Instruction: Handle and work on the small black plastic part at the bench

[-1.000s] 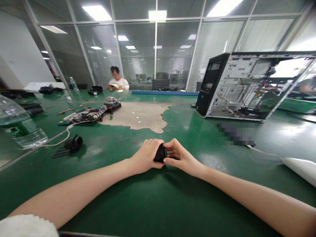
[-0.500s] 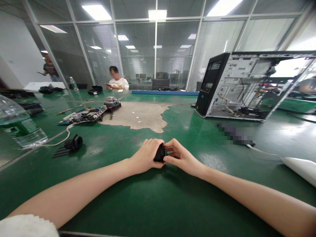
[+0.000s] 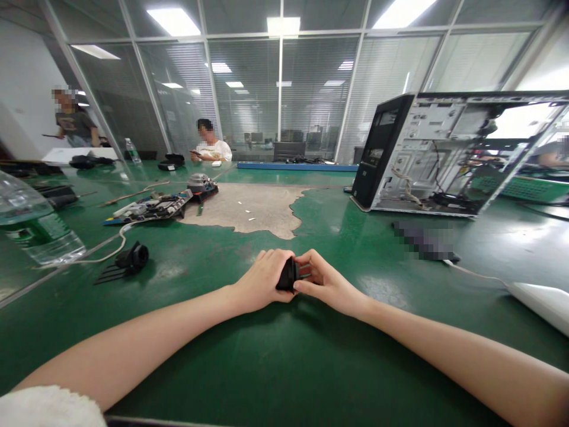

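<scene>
- Head view, foreground: one left hand (image 3: 263, 277), palm down, its fingers closed around a small black part (image 3: 285, 276); the far fingertips are partly hidden behind it.
- One right hand (image 3: 329, 289), opposite: thumb and curved fingers pinching the right side of the same part, with a gap showing between thumb and forefinger.
- Small black part: held between both hands, low over the near-middle of the bench (image 3: 275, 362); whether it touches the surface cannot be told.
- Bench: green top, with a ragged-edged bare patch (image 3: 262, 207) beyond the hands, bearing a few white scraps (image 3: 248, 212).
- Left of the patch: a circuit board (image 3: 153, 209), a round metallic component (image 3: 201, 182) at its far end.
- Nearer, left of the left hand: a black ring-shaped piece (image 3: 138, 256) with a slatted tail; beyond it, a pale cable (image 3: 121, 242).
- Far left: a clear bottle (image 3: 53, 240), green-labelled.
- Right: an open computer case (image 3: 382, 157), upright; before it, a dark object (image 3: 422, 242), blurred out.
- Background: one seated person (image 3: 216, 149) in white; one standing person (image 3: 73, 123), left.
</scene>
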`<state>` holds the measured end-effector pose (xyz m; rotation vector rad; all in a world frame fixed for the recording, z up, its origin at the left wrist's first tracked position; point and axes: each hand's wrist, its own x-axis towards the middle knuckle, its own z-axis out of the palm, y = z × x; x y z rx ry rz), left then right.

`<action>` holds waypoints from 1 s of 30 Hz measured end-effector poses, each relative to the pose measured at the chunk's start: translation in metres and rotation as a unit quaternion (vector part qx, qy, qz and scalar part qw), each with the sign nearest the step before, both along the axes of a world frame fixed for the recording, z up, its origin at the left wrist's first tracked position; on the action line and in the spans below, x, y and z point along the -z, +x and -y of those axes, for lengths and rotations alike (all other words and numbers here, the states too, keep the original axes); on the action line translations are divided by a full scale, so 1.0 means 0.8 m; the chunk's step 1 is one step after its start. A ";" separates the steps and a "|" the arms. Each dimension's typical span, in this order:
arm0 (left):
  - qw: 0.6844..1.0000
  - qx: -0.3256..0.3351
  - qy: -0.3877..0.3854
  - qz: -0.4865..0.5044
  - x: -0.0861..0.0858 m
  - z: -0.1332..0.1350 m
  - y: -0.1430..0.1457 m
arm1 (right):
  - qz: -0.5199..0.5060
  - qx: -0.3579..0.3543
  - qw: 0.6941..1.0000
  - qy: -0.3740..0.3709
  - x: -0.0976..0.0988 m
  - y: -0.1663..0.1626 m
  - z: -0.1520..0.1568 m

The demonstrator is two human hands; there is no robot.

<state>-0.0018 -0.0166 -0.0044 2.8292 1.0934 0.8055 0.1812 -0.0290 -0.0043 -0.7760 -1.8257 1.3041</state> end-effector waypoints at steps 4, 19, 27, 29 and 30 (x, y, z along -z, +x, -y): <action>1.000 -0.002 0.001 -0.006 -0.001 0.000 0.000 | -0.029 -0.008 0.999 -0.015 -0.001 0.000 0.001; 1.000 0.002 -0.007 0.006 -0.002 0.001 0.000 | -0.015 0.014 1.000 -0.016 -0.005 -0.001 0.002; 1.000 -0.001 -0.009 -0.001 -0.004 0.002 0.001 | -0.047 0.018 0.999 -0.004 -0.003 -0.004 0.002; 1.000 -0.002 -0.010 -0.005 -0.005 0.002 0.001 | -0.038 0.032 0.999 -0.009 -0.004 -0.005 0.001; 1.000 -0.002 -0.010 -0.005 -0.005 0.002 0.001 | -0.030 0.037 0.999 -0.011 -0.005 -0.005 0.001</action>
